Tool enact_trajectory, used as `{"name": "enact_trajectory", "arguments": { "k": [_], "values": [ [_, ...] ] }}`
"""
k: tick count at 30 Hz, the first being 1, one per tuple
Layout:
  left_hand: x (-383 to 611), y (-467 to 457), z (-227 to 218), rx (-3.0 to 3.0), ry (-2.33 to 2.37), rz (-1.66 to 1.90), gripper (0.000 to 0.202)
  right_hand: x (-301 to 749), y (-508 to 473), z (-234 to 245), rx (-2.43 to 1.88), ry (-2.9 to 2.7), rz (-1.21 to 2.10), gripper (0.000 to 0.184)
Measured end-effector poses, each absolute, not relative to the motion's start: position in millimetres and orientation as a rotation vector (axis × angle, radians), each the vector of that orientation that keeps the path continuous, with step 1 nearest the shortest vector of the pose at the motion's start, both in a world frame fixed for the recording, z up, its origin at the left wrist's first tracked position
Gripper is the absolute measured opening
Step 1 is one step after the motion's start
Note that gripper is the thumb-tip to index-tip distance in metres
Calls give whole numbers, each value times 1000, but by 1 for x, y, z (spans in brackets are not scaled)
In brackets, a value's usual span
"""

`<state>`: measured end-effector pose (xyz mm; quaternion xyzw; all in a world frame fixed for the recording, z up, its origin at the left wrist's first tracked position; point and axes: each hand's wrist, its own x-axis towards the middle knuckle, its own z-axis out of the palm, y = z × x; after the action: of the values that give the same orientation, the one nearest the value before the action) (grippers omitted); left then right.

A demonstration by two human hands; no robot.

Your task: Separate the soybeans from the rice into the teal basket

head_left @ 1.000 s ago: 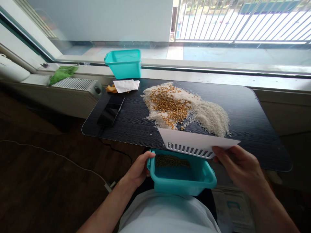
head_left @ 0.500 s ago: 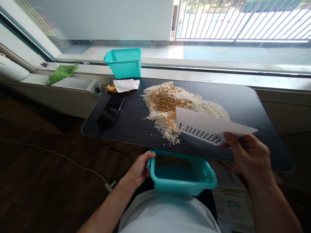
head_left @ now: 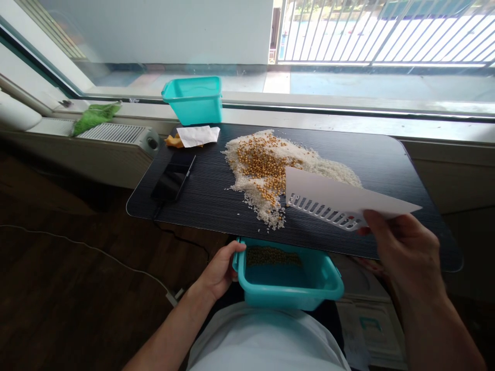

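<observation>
My left hand (head_left: 220, 265) grips the left rim of a teal plastic bin (head_left: 290, 296) below the table's front edge; its thumb lies over the rim. Small greenish-brown grains (head_left: 270, 256) cover part of the bin's floor. My right hand (head_left: 410, 245) pinches the right end of a white sheet (head_left: 336, 193) with a row of slots along its lower edge. The sheet is tilted above the table, its left end beside a spread pile of white rice (head_left: 320, 162). Golden-yellow beans or peas (head_left: 263, 165) lie on top of the rice, mostly on its left half.
On the dark table (head_left: 209, 196) lie a black phone (head_left: 174, 178) with a cable, and a white paper (head_left: 198, 136) over an orange-yellow piece (head_left: 175, 141). Another teal bin (head_left: 196, 103) stands at the back by the window. A green cloth (head_left: 96, 117) rests on the radiator (head_left: 116, 134).
My right hand has moved the slotted sheet slightly to the right, away from the beans. My left hand still holds the bin in the same place.
</observation>
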<state>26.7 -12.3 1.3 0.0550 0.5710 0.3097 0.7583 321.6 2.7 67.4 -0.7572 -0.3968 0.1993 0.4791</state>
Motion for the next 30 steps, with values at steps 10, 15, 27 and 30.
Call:
{"name": "enact_trajectory", "arguments": {
  "k": [10,15,27,30],
  "values": [
    [24,-11,-1,93,1248,657,33,322,15,63,-1799,-1010,574,24],
    [25,-11,-2,108,1227,637,38,326,11,57,-1767,-1041,635,27],
    [32,-13,-6,156,1164,592,36,335,-21,66,-1890,-990,504,36],
    [34,-13,-6,147,1159,577,34,344,-29,65,-1920,-954,469,40]
  ]
}}
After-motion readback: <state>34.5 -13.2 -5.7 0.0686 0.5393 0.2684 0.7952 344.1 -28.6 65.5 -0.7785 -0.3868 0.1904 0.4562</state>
